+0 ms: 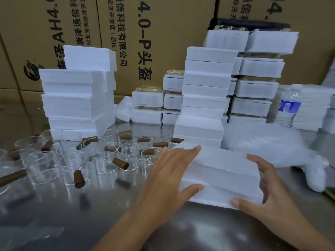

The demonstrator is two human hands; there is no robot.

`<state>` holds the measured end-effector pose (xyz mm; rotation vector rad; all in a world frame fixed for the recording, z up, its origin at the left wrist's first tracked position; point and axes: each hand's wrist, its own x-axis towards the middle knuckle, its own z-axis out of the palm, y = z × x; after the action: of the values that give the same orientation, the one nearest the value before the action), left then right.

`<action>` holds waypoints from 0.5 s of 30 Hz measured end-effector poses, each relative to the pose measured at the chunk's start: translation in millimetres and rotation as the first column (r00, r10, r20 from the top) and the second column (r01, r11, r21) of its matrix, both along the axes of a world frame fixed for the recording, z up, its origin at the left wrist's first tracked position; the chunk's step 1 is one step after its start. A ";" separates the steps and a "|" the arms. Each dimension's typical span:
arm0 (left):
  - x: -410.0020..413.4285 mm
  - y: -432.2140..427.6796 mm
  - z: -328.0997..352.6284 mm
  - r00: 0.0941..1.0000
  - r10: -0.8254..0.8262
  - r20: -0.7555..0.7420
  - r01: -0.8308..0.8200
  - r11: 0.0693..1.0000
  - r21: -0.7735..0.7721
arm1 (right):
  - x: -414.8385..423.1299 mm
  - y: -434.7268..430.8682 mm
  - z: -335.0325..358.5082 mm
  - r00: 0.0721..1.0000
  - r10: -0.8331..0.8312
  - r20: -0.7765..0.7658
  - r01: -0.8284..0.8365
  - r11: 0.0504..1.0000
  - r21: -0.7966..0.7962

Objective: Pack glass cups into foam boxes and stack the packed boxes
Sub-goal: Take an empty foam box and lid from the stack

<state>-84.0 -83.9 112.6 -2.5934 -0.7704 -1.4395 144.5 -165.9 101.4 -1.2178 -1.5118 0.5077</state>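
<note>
Glass cups (76,160) stand upright and packed close together on the left part of the metal table (54,214). Brown stoppers (120,163) lie scattered among them, some on their sides and some inside cups. Just behind the cups rises a stack of white foam boxes (76,102), its upper pieces shifted out of line. Printed cardboard cartons (163,33) form a wall across the back.

Toward the middle, the left hand (168,176) lies against the left end of a foam box (223,174). Its fingers are stretched straight over the top edge and its thumb presses the front face, so it is flat and not clenched. The box rests on the table near the front edge, with a seam running along its side between two halves. Directly behind it stands a taller foam stack (204,98), and low foam piles (146,105) sit farther back between the two big stacks.

The right hand (266,194) grasps the right end of the same box. Its thumb is on the lower front corner and its bent fingers reach round to the far edge, with a gap between palm and foam.

Behind it lies a blurred white plastic bag (262,140). More foam boxes with brownish layers between them (257,87) are piled beyond. A water bottle (290,105) stands upright next to thin foam sheets (311,109) at the far right.
</note>
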 end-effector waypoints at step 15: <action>-9.1 4.7 4.7 0.966 0.099 0.240 -0.089 0.995 -0.053 | -3.2 -2.4 -4.5 0.991 -0.085 0.106 0.090 0.995 -0.044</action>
<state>-93.1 -79.2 117.3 -2.3995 -0.9468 -1.7507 141.3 -168.3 96.8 -1.3606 -1.5330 0.4306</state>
